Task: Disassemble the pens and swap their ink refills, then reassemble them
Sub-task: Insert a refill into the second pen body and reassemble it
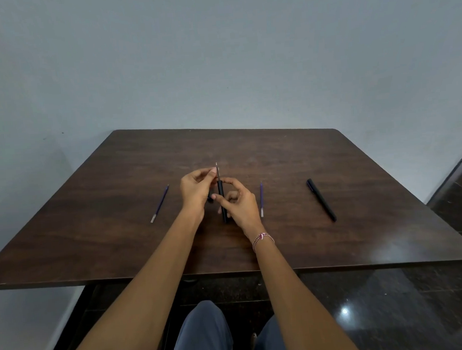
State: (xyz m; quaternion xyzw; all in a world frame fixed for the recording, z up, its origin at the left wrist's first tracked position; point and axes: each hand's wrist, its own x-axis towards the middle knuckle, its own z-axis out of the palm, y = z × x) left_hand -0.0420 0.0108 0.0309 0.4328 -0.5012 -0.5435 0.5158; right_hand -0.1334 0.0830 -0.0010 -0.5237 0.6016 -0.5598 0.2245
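Over the middle of the dark wooden table [333, 173], both hands meet on one pen. My right hand [238, 201] grips a black pen barrel [221, 193], held nearly upright. A thin refill [217, 171] sticks out of the barrel's top, and my left hand [196, 189] pinches it between thumb and fingertips. A small dark piece [210, 198], partly hidden, shows below my left hand. A purple refill [160, 203] lies left of the hands. Another purple refill [261, 199] lies to their right. Further right rests an assembled black pen [321, 200].
The table stands against a pale grey wall [216, 53]. Dark glossy floor [397, 300] lies under and to the right of it. My knees in grey trousers [205, 338] sit below the near table edge. A pink thread bracelet [262, 238] circles my right wrist.
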